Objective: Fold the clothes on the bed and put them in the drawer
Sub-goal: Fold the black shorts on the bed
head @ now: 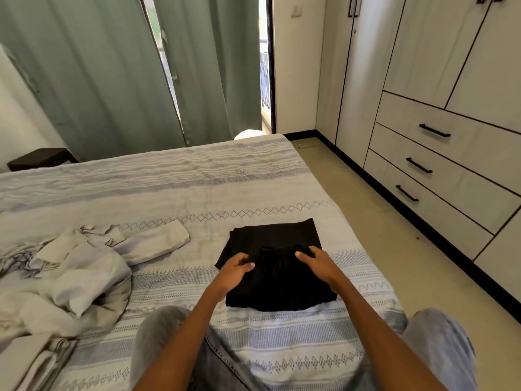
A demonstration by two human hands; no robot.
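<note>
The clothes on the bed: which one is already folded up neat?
The black garment under both hands. It lies in a flat, squared stack, while the pale grey clothes to its left sit in a crumpled heap.

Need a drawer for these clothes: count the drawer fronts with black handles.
3, stacked in the wardrobe on the right: top drawer, middle drawer, bottom drawer. All are closed; others may lie outside the frame.
</note>
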